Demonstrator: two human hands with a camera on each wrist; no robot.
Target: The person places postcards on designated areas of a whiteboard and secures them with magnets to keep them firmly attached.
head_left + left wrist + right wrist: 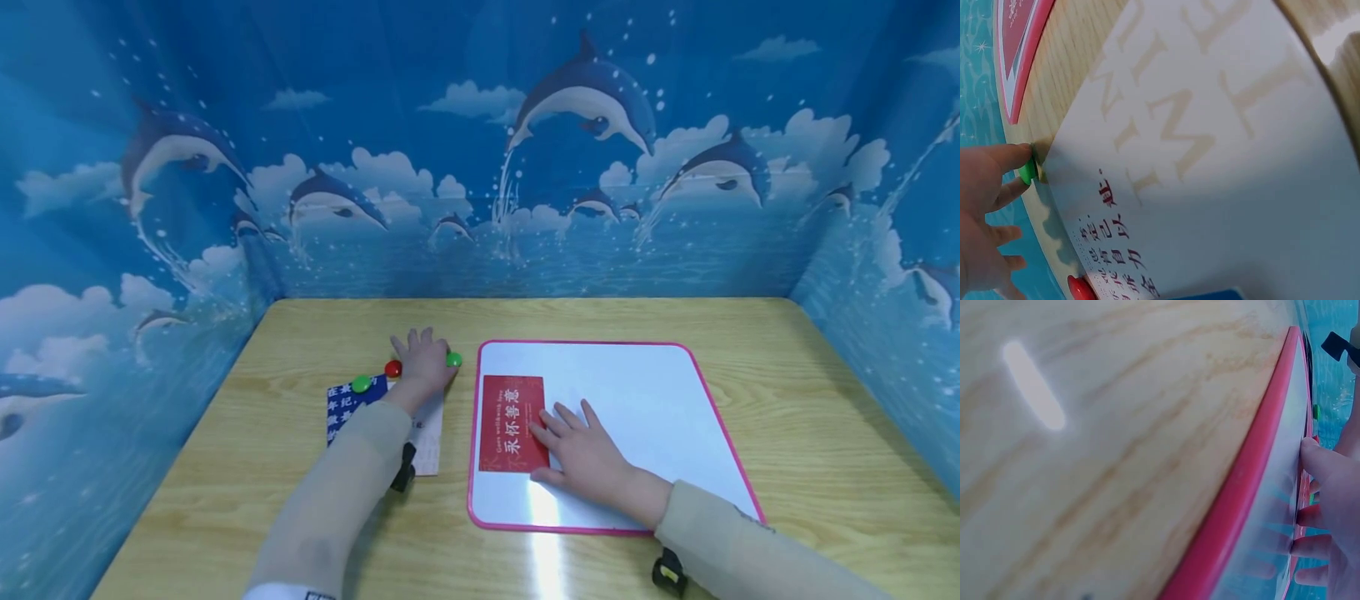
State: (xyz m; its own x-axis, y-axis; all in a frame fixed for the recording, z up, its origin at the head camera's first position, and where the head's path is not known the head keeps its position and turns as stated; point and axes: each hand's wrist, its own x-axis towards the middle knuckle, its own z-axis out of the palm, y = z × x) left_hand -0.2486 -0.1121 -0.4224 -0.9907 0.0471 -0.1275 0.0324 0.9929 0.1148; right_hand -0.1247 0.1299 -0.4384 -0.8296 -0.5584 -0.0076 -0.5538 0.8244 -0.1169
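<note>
Resting flat, my right hand (588, 458) lies on the white board (645, 400) with its fingers straight and spread, the fingertips pressing the right edge of the red card (512, 421), which lies on the board's left part, at about nine o'clock from my palm. My left hand (422, 365) is out on the table (787, 375) at about ten o'clock from the board, lying over the top of a white card (1210, 156) with fingers only loosely bent; one fingertip touches the green magnet (453, 359) at the card's far right corner, but I can't tell whether I've pinched it. A red magnet (393, 368) sits just beside that hand at nine o'clock, a second green magnet (362, 383) further out on the blue card (352, 408). My worry, as I judge it: the red card is held by fingertip pressure alone on a glossy board, so any sideways push from my fingers could skid it askew. The green magnet is small and round, and a careless fingertip could roll it away across the table.
</note>
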